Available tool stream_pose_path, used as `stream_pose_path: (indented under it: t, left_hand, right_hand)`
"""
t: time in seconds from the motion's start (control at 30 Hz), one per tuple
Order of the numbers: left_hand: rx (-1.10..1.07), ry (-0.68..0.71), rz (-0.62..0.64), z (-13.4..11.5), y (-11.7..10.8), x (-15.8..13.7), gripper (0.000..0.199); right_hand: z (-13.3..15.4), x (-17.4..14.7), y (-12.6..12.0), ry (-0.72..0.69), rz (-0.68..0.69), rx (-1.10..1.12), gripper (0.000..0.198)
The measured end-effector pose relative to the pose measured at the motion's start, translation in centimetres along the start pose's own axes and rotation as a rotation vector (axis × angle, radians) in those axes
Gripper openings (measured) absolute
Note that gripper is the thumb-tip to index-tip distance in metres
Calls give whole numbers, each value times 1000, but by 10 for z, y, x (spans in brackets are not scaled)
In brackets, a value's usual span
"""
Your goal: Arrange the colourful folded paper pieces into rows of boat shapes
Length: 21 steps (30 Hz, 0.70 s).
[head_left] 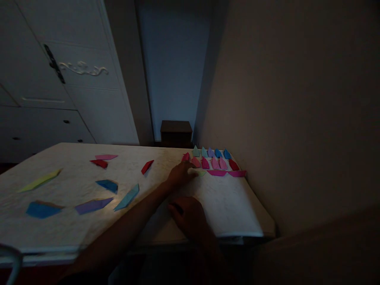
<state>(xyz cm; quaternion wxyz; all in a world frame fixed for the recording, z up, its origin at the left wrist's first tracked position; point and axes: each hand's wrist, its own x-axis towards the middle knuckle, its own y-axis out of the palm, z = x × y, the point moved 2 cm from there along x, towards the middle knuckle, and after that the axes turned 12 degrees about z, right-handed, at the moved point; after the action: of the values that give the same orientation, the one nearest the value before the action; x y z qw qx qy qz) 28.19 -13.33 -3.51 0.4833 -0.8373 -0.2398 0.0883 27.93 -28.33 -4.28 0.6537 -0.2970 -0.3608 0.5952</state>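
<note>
My left hand [179, 174] reaches across the white table to the near row of folded paper boats. Its thumb and fingers close on the left end of a pale yellow-green paper boat [202, 173], whose right end shows. Right of that boat lie two flat magenta paper boats [216, 173]. Behind them stand a row of pink and red boats [205, 162] and a row of green, purple and blue ones [210, 152]. My right hand [190, 215] hangs low over the table's near part, fingers loosely curled, with nothing visible in it.
Several more folded papers lie scattered on the left half of the table [89, 229], among them a yellow one [41, 180], a purple one [93, 205] and a red one [147, 167]. A wall [297, 118] borders the right side. A white cabinet [83, 95] stands behind.
</note>
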Motion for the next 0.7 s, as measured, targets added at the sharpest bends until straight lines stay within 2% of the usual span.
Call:
stream_pose_path:
  t: [0.2, 0.7]
  left_hand:
    - [82, -12, 71, -4, 8, -1, 23]
    - [55, -45, 3, -11, 2, -18, 27]
  right_hand:
    - [-1, -1, 0, 7, 6, 8, 11]
    - [4, 0, -6, 54, -13, 58, 13]
